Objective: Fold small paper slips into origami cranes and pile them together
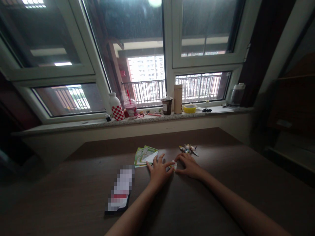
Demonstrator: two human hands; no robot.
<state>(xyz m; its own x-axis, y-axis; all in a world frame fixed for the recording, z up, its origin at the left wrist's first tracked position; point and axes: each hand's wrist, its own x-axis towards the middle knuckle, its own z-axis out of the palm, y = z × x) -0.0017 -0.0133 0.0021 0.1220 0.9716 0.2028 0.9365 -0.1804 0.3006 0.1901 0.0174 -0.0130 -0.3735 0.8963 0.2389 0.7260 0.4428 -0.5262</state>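
Note:
My left hand (pixel 158 169) rests on the dark wooden table (pixel 73 183), fingers spread, its forefinger and thumb pressing a small folded paper piece (pixel 173 165). My right hand (pixel 189 164) meets it from the other side, fingers curled onto the same piece. Just beyond my left hand lie green and white paper sheets (pixel 145 155). A small folded colourful paper figure (pixel 188 149) sits a little past my right hand.
A phone (pixel 119 191) lies on the table to the left of my forearm. The windowsill (pixel 73 124) behind carries a checked bottle (pixel 116 107), a pink drink cup (pixel 130 108), a dark cup (pixel 167 105), a beige flask (pixel 178 98), yellow tape (pixel 190 108) and scissors (pixel 207 110).

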